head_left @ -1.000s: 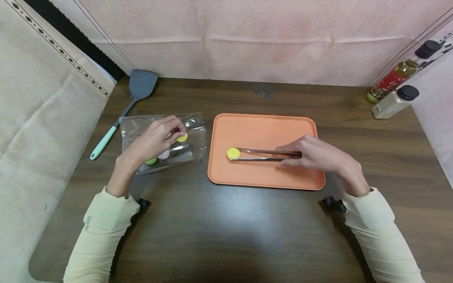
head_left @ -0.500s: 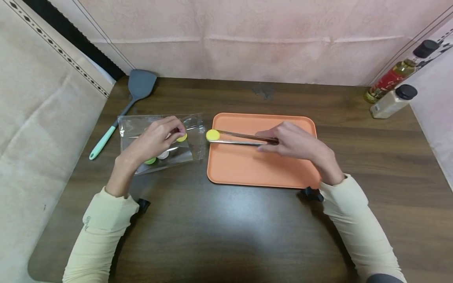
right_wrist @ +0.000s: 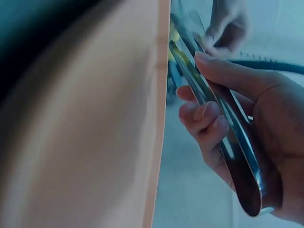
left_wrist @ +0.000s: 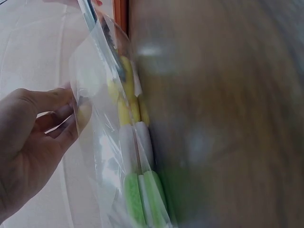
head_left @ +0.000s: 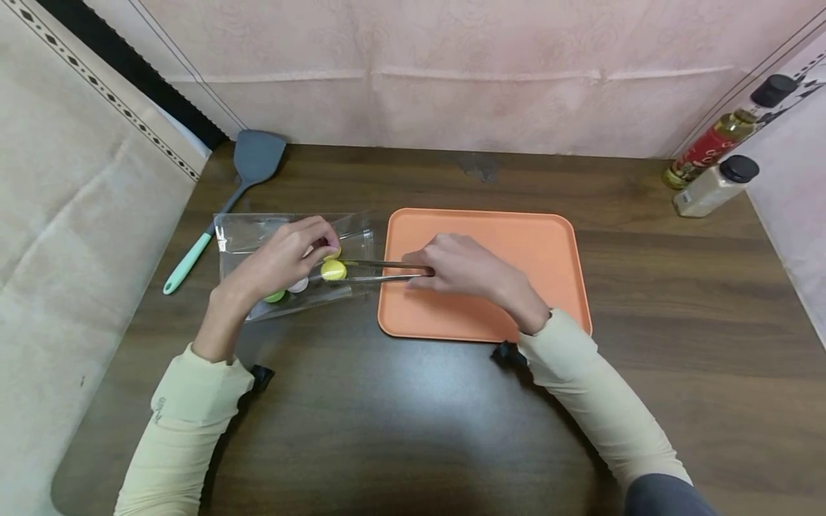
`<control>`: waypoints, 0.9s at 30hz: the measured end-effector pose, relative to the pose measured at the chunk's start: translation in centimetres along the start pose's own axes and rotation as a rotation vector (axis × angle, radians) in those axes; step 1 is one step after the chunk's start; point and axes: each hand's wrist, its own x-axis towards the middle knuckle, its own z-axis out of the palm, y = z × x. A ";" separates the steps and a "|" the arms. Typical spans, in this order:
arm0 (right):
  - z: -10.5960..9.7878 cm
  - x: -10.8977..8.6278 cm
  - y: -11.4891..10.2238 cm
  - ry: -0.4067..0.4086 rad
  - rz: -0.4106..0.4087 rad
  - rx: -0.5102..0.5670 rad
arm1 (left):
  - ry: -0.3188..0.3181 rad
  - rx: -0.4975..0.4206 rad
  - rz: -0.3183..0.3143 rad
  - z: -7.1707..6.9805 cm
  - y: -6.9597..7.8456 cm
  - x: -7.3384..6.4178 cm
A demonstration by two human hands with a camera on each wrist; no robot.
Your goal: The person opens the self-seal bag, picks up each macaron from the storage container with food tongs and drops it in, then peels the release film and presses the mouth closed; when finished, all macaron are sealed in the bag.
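My right hand [head_left: 459,269] grips metal tongs [head_left: 377,270] that pinch a yellow round piece [head_left: 333,270] inside the mouth of a clear plastic bag [head_left: 258,236]. My left hand [head_left: 284,254] pinches the bag's upper edge and holds it open. Inside the bag lie another yellow piece [head_left: 333,254], a white one [head_left: 299,285] and a green one [head_left: 275,295]. The left wrist view shows the bag film [left_wrist: 102,137] with yellow, white and green pieces stacked along it. In the right wrist view my fingers [right_wrist: 213,118] wrap the tongs [right_wrist: 218,128] beside the orange tray's rim [right_wrist: 159,118].
An orange tray [head_left: 516,244] sits right of the bag on the dark wooden table [head_left: 413,416]. A grey spatula with a teal handle [head_left: 222,208] lies at the back left. An oil bottle [head_left: 725,136] and a spice shaker [head_left: 713,186] stand at the back right.
My right hand carried the tongs and yellow piece leftward off the tray, over its left rim and into the bag. My left hand has stayed on the bag.
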 end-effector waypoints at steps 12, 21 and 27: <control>0.9 1.4 -1.0 0.016 0.000 0.010 | -0.034 -0.015 -0.023 0.0 -0.1 0.0; -1.0 -2.0 -0.5 0.027 0.103 0.065 | -0.028 -0.027 -0.032 -0.3 0.1 0.0; -2.6 -10.7 1.5 0.255 0.243 0.072 | -0.021 -0.024 -0.046 -0.2 0.2 0.1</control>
